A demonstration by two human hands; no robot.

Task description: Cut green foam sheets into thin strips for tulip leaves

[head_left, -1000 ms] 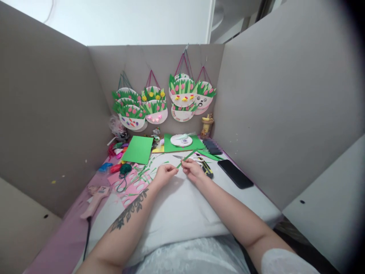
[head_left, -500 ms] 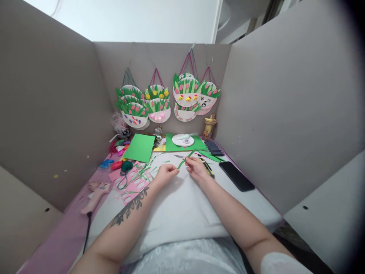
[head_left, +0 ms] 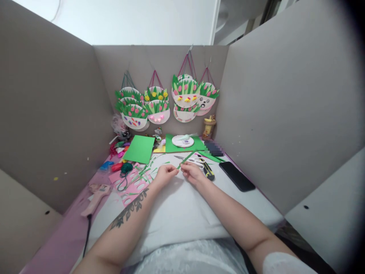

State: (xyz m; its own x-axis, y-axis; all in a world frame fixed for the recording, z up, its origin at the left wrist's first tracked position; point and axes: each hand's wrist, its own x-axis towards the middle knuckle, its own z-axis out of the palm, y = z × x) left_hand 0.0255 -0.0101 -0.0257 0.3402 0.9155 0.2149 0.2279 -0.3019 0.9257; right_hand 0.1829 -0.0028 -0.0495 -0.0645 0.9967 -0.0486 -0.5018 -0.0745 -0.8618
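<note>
A thin green paper strip [head_left: 188,156] slants up and to the right between my hands over the white cloth. My left hand [head_left: 167,173] pinches its lower end. Close beside it, my right hand [head_left: 192,173] has its fingertips closed on the strip, whose far end sticks out above them. Scissors with white handles [head_left: 196,161] lie just behind my right hand, and a black and yellow cutter [head_left: 209,173] rests to its right. Green paper scraps [head_left: 142,173] and pink paper with cut-out holes [head_left: 131,190] spread to the left of my left hand.
A phone [head_left: 237,176] lies at the right. Green sheets [head_left: 140,149], a white plate [head_left: 176,141] and a green yarn ball [head_left: 126,167] stand farther back. A glue gun [head_left: 95,199] lies left. Decorated plate baskets [head_left: 159,117] hang on the grey back panel.
My right hand has slid left and slightly down along the strip, closer to my left hand. The strip now looks straighter, and more of the scissors shows.
</note>
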